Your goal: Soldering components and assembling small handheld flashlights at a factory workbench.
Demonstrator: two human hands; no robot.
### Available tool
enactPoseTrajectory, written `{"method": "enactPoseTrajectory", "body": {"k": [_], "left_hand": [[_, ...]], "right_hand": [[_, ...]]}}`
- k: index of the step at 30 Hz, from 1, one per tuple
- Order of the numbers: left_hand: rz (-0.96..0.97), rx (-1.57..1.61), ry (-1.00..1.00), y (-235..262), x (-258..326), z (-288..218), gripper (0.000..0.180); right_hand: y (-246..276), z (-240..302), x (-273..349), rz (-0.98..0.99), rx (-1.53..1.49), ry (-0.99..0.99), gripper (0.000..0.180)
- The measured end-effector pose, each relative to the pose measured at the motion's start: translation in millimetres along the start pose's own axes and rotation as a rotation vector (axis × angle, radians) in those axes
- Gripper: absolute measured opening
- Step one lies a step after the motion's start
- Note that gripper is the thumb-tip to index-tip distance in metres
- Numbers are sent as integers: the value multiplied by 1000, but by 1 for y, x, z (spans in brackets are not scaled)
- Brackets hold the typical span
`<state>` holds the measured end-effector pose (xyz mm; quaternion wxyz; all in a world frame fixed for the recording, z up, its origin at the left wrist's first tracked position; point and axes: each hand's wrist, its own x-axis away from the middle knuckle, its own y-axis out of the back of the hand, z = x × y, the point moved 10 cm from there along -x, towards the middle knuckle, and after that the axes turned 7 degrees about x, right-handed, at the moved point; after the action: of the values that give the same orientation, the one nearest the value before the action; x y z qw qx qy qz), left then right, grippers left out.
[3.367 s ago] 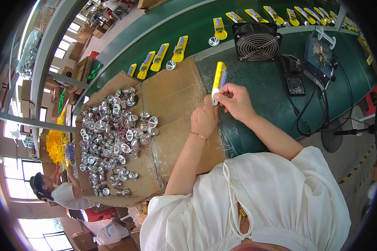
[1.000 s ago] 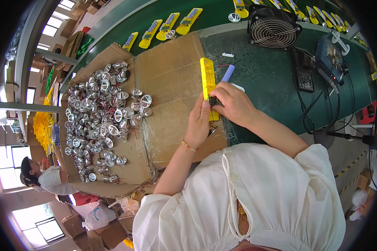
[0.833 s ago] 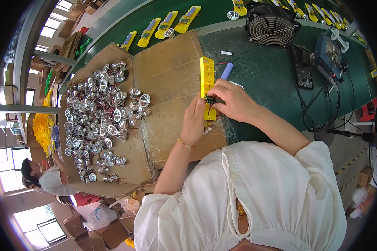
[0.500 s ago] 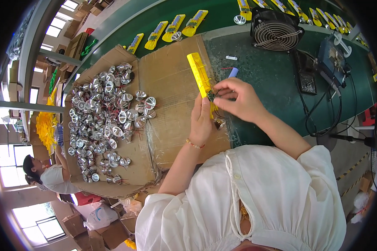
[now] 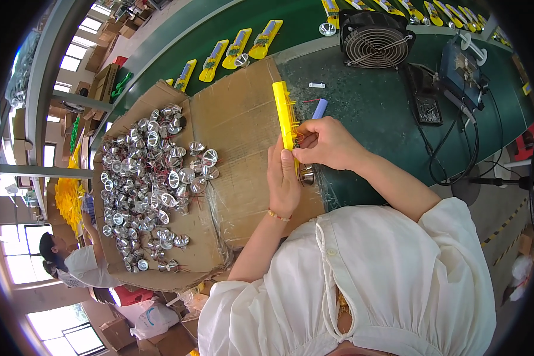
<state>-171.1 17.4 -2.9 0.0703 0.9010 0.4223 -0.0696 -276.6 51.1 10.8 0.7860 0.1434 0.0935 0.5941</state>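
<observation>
My left hand (image 5: 285, 178) is closed around the lower part of a long yellow plastic housing (image 5: 285, 113), which stands nearly upright with wires along its inner side. At the housing's lower right edge, the fingers of my right hand (image 5: 326, 142) pinch a small circuit board, mostly hidden behind the fingertips. Just below my hands shows a silver reflector cup (image 5: 307, 174). A blue cylindrical battery (image 5: 320, 108) with a red wire lies on the green bench beyond my right hand. Farther back rests a small white plastic piece (image 5: 317, 85).
An open cardboard box (image 5: 196, 261) holding many reflector cups (image 5: 154, 184) stands at left. Behind, yellow housings (image 5: 237, 47) line a green conveyor. A black fan (image 5: 377, 44), a blue soldering unit (image 5: 460, 71) and cables occupy the right. Another person (image 5: 77, 261) works at far left.
My right fingers have closed in against the housing, covering the green circuit board that showed before. The housing stands more upright. The whole view has shifted slightly.
</observation>
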Motion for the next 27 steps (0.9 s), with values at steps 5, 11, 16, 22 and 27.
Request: {"method": "enactPoseTrajectory", "body": {"k": [5, 11, 16, 22, 27], "left_hand": [[-99, -140, -92, 5, -1, -22, 40], [-75, -92, -50, 5, -5, -17, 40], [-61, -109, -22, 8, -6, -15, 41], [-51, -109, 36, 14, -10, -9, 43], [-25, -135, 34, 13, -10, -8, 45]], "right_hand": [[-4, 2, 5, -74, -236, -73, 34], [-6, -8, 4, -104, -335, -65, 34], [-8, -9, 1, -63, -354, -79, 38], [-3, -4, -2, -15, -148, -18, 43], [-11, -9, -4, 87, -216, -40, 40]]}}
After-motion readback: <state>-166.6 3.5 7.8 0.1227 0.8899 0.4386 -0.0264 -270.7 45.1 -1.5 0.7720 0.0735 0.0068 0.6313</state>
